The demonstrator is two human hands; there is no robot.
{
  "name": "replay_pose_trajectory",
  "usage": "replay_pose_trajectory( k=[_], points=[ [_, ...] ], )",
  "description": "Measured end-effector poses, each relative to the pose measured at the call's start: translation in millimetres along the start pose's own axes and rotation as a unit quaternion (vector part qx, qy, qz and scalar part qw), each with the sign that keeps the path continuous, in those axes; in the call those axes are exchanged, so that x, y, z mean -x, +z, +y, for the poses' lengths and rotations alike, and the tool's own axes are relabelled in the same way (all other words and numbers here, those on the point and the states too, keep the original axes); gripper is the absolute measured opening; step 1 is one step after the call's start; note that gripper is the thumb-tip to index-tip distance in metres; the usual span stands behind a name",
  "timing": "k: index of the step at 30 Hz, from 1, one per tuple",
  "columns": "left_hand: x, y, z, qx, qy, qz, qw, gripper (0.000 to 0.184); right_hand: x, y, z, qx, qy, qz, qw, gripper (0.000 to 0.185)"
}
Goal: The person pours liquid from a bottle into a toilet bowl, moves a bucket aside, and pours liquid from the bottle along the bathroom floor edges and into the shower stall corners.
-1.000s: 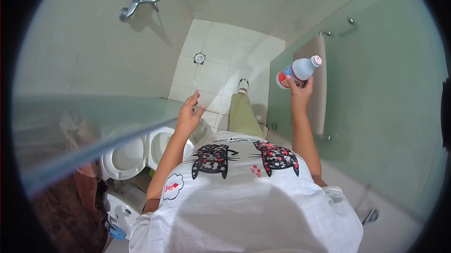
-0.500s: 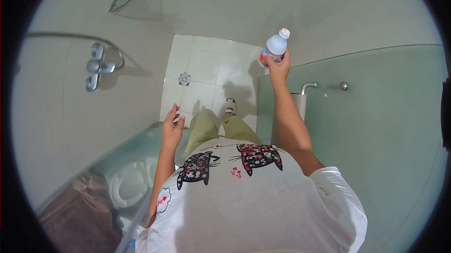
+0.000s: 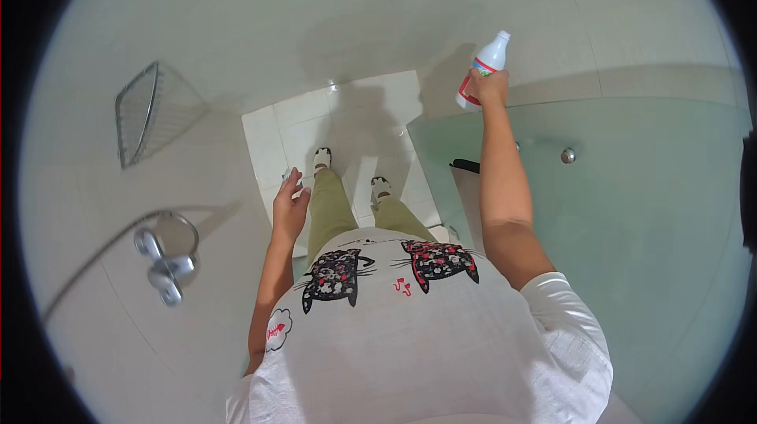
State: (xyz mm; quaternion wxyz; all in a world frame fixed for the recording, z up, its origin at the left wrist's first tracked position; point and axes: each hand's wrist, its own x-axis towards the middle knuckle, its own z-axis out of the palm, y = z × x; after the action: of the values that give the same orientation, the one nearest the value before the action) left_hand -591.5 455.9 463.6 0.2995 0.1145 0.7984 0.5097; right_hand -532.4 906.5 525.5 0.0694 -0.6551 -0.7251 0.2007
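My right hand [image 3: 490, 88] is wrapped round the lower part of a white bottle [image 3: 494, 53] with a red and blue label. The bottle leans, its neck up and to the right, near the tiled wall above the glass panel's top edge. My left hand [image 3: 290, 207] hangs over the floor by my left leg, its fingers apart and nothing in it. Part of the metal floor drain [image 3: 289, 176] shows just behind the left fingertips.
A green glass panel [image 3: 615, 219] with a metal knob [image 3: 568, 156] stands at the right. On the left wall are a wire corner rack [image 3: 137, 114] and a shower mixer [image 3: 165, 268] with its hose. White floor tiles [image 3: 355, 120] lie round my feet.
I have stepped further into the shower area and the view has turned. My right hand has carried the bottle past the glass panel's edge toward the wall. My left hand is still open.
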Motion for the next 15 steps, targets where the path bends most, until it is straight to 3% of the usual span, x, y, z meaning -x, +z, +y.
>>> replay_pose_trajectory(
  k=[8,15],
  points=[
    [-119.6,-58.4,16.5,-0.054,0.043,-0.092,0.993,0.052,-30.9,14.9,20.4,-0.047,0.048,-0.055,0.996,0.067],
    [-172.4,-31.7,68.0,-0.104,0.070,-0.176,0.976,0.054,-5.7,6.6,6.5,-0.065,0.045,-0.013,0.997,0.067]
  ],
)
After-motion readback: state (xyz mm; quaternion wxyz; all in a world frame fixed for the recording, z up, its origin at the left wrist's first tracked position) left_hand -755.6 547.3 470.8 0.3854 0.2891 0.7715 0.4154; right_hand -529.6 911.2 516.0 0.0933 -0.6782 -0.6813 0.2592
